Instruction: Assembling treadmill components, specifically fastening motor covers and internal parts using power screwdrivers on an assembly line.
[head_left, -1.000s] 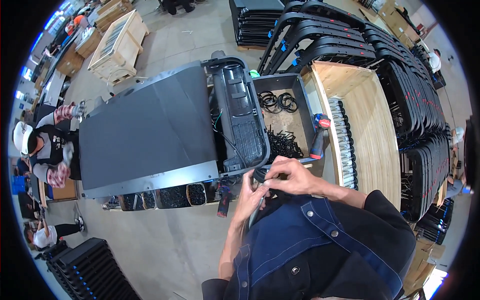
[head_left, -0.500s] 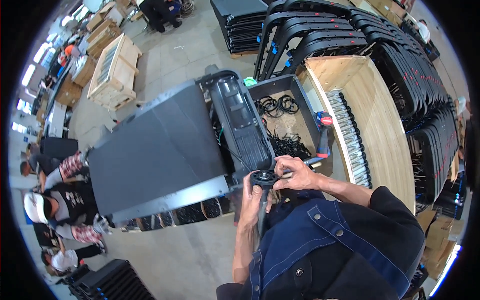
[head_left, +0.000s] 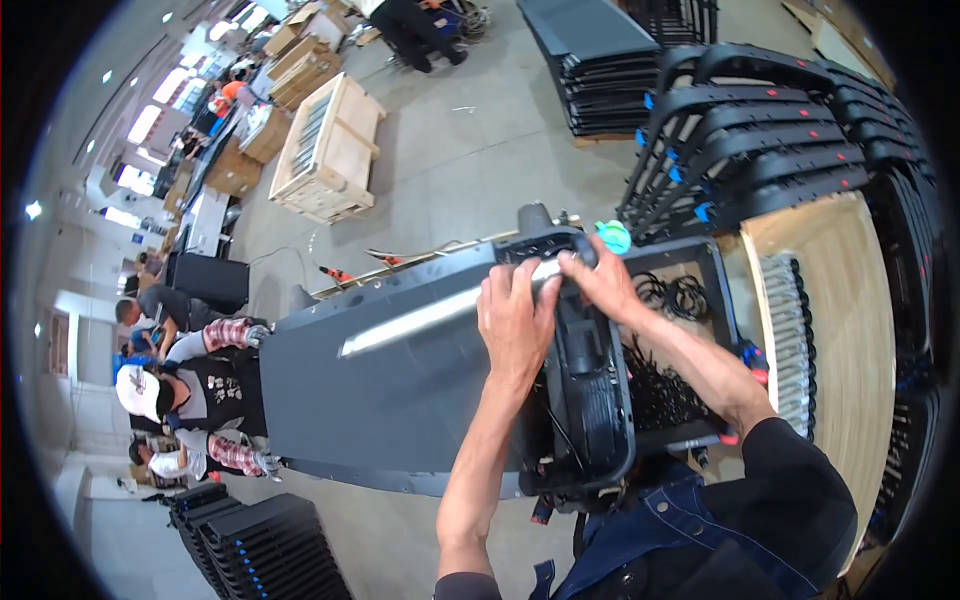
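Above the black deck (head_left: 400, 400) of a treadmill-like machine, a long silver metal roller (head_left: 430, 318) slants, blurred at its far-left end. My left hand (head_left: 515, 320) is closed around it near its right end. At that end my right hand (head_left: 605, 280) grips the roller's dark end piece, which my fingers partly hide. Just below my hands lies the machine's uncovered motor compartment (head_left: 590, 390), with black parts and a cable inside.
Right of the machine, a dark bin (head_left: 728, 300) holds black rings and bolts. Beyond it, a wooden crate (head_left: 850, 330) contains a row of similar rollers (head_left: 785, 340). Stacked black frames (head_left: 760, 130) stand behind. A co-worker in a white cap (head_left: 145, 390) is at the deck's left end.
The roller was upright near my body, its round black end facing up. Now it slants over the deck, and both hands have moved farther away. The view has shifted too.
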